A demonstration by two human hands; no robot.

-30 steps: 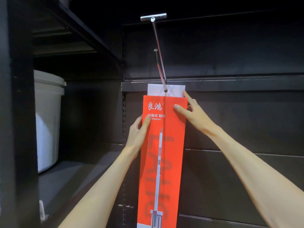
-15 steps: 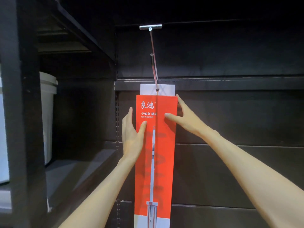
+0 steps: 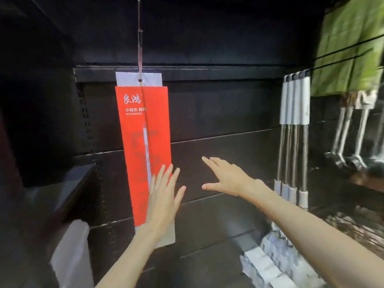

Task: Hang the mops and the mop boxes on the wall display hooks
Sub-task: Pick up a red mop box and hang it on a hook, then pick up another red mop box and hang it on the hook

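A tall red mop box (image 3: pixel 143 142) with white lettering hangs by its white tab from a long metal wall hook (image 3: pixel 140 48) on the black display wall. My left hand (image 3: pixel 164 196) is spread open in front of the box's lower right part; whether it touches the box I cannot tell. My right hand (image 3: pixel 224 177) is open with fingers apart, to the right of the box and clear of it. Several mops (image 3: pixel 294 129) with white grips and metal shafts hang from a hook at the right.
Green mop heads (image 3: pixel 349 48) with metal poles hang at the far right. A white bucket (image 3: pixel 72 252) stands low at the left beside a dark shelf (image 3: pixel 68 183). White mop heads (image 3: pixel 272 265) lie low at the right. Bare black wall panels (image 3: pixel 224 113) lie between box and mops.
Both hands have let go of the box's top and dropped lower with fingers spread. The box now hangs on its own. The view has swung down and right, revealing the hanging mops.
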